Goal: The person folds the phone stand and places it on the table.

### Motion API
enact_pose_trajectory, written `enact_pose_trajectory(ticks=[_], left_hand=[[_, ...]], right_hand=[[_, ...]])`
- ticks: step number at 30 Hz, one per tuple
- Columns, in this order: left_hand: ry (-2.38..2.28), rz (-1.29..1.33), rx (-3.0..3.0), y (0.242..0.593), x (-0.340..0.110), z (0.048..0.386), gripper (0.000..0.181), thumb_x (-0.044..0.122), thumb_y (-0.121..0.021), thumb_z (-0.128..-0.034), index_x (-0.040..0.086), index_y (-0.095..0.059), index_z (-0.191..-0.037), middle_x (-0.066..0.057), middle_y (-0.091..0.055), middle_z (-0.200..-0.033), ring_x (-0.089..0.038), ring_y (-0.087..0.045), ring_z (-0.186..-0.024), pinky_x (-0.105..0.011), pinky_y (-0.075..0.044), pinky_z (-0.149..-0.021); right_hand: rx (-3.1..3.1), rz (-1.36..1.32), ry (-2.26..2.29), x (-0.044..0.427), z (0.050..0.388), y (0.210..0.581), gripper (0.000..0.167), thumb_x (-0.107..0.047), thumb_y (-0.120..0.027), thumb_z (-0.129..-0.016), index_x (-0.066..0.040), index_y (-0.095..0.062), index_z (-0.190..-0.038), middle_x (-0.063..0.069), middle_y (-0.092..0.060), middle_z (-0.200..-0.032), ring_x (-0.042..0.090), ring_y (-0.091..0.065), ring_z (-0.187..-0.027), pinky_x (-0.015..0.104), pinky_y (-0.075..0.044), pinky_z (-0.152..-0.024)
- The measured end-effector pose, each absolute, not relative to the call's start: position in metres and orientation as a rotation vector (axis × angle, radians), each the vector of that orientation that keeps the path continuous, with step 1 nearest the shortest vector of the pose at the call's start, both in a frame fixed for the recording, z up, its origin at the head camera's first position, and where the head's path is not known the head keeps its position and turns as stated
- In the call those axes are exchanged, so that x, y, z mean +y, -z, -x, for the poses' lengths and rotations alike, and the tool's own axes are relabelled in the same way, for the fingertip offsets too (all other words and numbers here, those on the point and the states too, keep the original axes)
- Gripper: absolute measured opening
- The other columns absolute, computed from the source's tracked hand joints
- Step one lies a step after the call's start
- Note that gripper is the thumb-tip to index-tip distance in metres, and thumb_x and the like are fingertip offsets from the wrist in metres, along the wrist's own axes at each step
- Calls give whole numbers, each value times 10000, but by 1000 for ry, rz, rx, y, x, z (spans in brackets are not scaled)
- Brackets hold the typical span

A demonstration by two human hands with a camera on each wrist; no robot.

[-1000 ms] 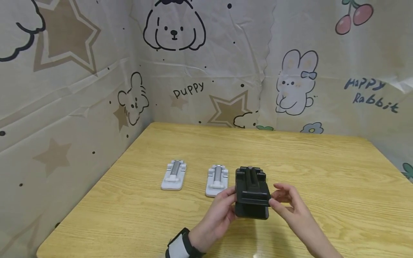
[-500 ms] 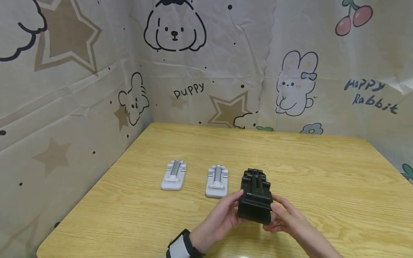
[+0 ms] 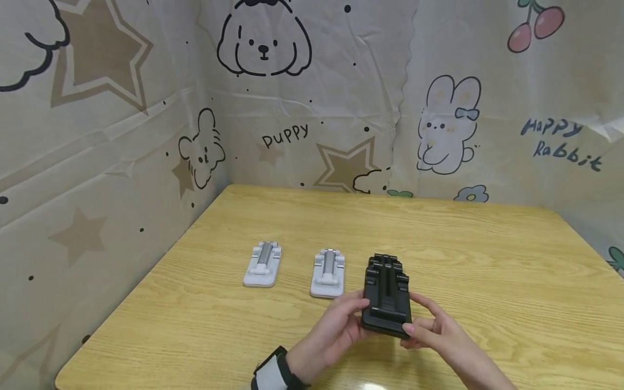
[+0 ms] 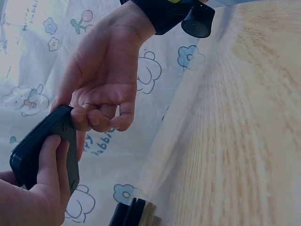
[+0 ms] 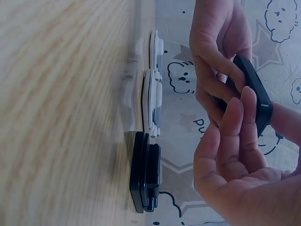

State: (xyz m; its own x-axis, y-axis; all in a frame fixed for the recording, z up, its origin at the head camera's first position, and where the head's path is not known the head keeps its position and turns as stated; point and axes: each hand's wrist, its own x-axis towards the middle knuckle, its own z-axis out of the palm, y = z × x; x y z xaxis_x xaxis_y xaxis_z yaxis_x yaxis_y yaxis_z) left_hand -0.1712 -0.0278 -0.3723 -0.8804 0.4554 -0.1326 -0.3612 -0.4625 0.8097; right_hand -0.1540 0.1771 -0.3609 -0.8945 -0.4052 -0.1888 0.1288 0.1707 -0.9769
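Note:
A black folding phone stand (image 3: 387,298) is held above the table in the head view, folded flat, its hinged arm facing up. My left hand (image 3: 343,325) grips its left side, thumb on the edge and fingers underneath, as the left wrist view shows. At the lower right corner, my right hand (image 3: 434,333) pinches the stand between thumb and fingers. In the right wrist view, the fingers of both hands lie against the underside of the stand (image 5: 256,92).
Two white phone stands (image 3: 263,265) (image 3: 328,273) lie folded on the wooden table (image 3: 185,314) to the left. A second black stand (image 5: 143,174) lies on the table beyond the held one, hidden in the head view. Printed cloth (image 3: 302,97) hangs behind and at the left.
The black stand's raised plate has been folded down flat onto its base. The stand moved slightly right, and my right hand shifted from the plate's edge to the lower corner.

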Motion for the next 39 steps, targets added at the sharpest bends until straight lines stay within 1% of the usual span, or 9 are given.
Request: enact_pose_trajectory(ticks=[5, 10, 16, 19, 23, 26, 31, 35, 39], left_hand=[[-2308, -168, 1317, 372, -26, 171, 455, 67, -422, -894, -109, -331, -1304, -206, -537, -1160, -230, -605, -883, -283, -512, -731], [-2131, -298, 1408, 373, -25, 173, 434, 101, -441, -910, -59, -375, -1308, -220, -555, -1135, -189, -618, -837, -353, -507, -766], [-2032, -294, 1502, 378, -5, 176, 365, -1, -460, -862, -100, -460, -1213, -224, -588, -1064, -210, -614, -837, -377, -510, -752], [-2019, -274, 1525, 380, 11, 179, 321, -42, -458, -847, -127, -490, -1155, -237, -595, -1035, -280, -607, -886, -381, -514, -739], [-1973, -244, 1608, 379, 31, 192, 290, -62, -452, -860, -120, -499, -1140, -222, -611, -990, -343, -599, -900, -395, -520, -717], [-1943, -175, 1699, 378, 46, 205, 280, -59, -455, -875, -93, -492, -1151, -179, -621, -960, -332, -609, -879, -398, -523, -701], [-1906, -80, 1793, 380, 69, 224, 270, -54, -463, -881, -75, -475, -1150, -178, -598, -970, -316, -600, -893, -405, -525, -691], [-1899, -51, 1817, 384, 84, 231, 287, -67, -468, -872, -61, -467, -1159, -191, -586, -982, -322, -594, -896, -416, -524, -683], [-1918, 7, 1817, 385, 93, 236, 302, -91, -456, -865, -74, -450, -1166, -213, -573, -1006, -329, -585, -919, -430, -520, -692]], right_hand=[[2055, 328, 1763, 181, 153, 364, 738, -191, -516, -909, 41, -3, -1386, 114, -631, -908, 297, -606, -862, 451, -436, -840], [2110, 317, 1700, 193, 148, 367, 731, -198, -501, -918, 44, -2, -1395, 154, -633, -950, 276, -606, -892, 499, -410, -851], [2148, 296, 1626, 217, 140, 375, 734, -195, -458, -939, 58, 73, -1378, 139, -619, -966, 259, -590, -853, 403, -461, -782], [2132, 311, 1650, 234, 133, 383, 737, -169, -421, -954, 48, 155, -1359, 108, -617, -969, 225, -578, -786, 333, -483, -731], [2027, 420, 1866, 257, 122, 397, 573, -105, -343, -973, -302, -7, -1392, 35, -638, -939, 184, -585, -745, 295, -500, -712], [1982, 409, 2016, 269, 114, 405, 455, -97, -318, -977, -465, -205, -1220, 8, -645, -920, 180, -602, -748, 302, -510, -695], [1931, 318, 2146, 276, 103, 415, 383, -162, -355, -975, -439, -240, -1214, 26, -642, -940, 204, -605, -759, 327, -516, -645], [1817, 559, 2250, 280, 98, 426, 411, -101, -290, -985, -375, -248, -1289, 55, -633, -1002, 223, -608, -799, 335, -520, -651], [1923, 428, 2258, 279, 93, 427, 377, -124, -317, -982, -377, -275, -1259, 48, -639, -969, 224, -606, -766, 340, -518, -621]])
